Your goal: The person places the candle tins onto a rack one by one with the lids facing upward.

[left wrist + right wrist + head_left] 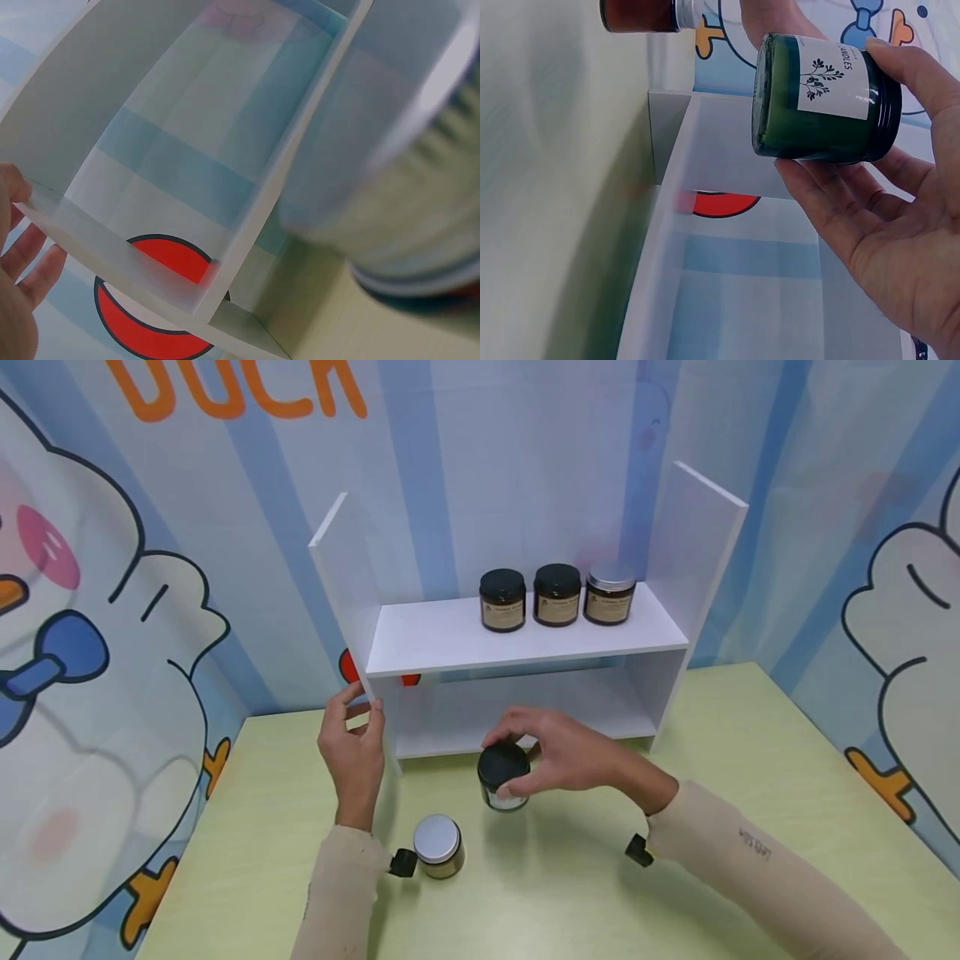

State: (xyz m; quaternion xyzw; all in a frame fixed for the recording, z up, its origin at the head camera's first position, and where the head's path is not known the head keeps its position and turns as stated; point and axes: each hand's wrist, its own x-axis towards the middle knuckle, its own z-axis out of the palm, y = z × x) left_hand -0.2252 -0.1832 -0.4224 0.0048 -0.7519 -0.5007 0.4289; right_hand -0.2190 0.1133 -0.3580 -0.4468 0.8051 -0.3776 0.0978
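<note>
Head view, left to right. Left hand (351, 760): thumb and fingers curled round the front edge of the left panel (348, 577), pinching it. If that grip tugs, the whole white shelf could skew, since no fixings show. Just beside that wrist, a black wrist camera (402, 862) is close to the silver-lidded jar (437, 843), upright on the table (570, 885) – a careless forearm swing could knock it over.

Upper board (427, 635): bare stretch at its left end. Lower board (450, 718) has room too, but the upper board caps the height, so going in there calls for a low, level path.

Black-lidded jar (502, 766): in front of the lower board's front edge, seemingly lifted off the table. Right hand (566, 752) has it near the lid, thumb one side, fingers the other, spread only about jar-wide. Smooth glass, high hold – a slip or a base clipping that edge looks the likeliest fault. Whether the lid is screwed tight, can't tell.

Three jars (557, 602) sit right of centre up top, gaps narrow; a sideways bump could shove neighbours. Right panel (697, 543) bounds that end.
</note>
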